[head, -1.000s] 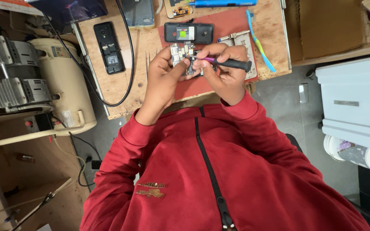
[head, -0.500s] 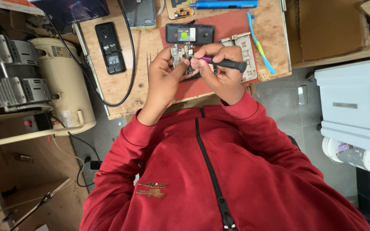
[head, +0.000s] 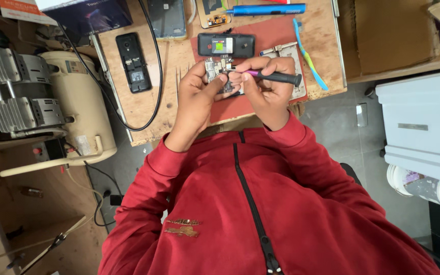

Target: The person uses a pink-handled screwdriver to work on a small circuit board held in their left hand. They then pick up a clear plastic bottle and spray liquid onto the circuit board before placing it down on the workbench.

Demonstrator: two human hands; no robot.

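- Left hand [head: 195, 97] holds a small circuit board [head: 219, 76] just above the red mat [head: 271, 38] on the desk [head: 138, 109]; fingers curled shut around the board's edge, thumb pressed on top.
- Right hand [head: 267, 89] grips a black screwdriver with purple collar [head: 276, 77], fingers closed tight on the shaft, tip pointed at the board, touching or nearly so; exact contact too small to tell.
- Board is out of any housing, so disassembly looks done; work on the bare board looks mid-way, judging by the tool on it.
- A small dark phone with lit screen [head: 226, 45] lies on the mat just beyond the hands, looks assembled.
- Black phone back with open battery bay [head: 133, 62] lies well to the left on the desk, no cover on it; reassembly looks not done.
- Metal board holder [head: 291, 53] sits partly under the right hand, empty as far as visible.
- Blue pen-shaped tool [head: 266, 9] and light blue brush [head: 309, 58] lie unused near the mat.
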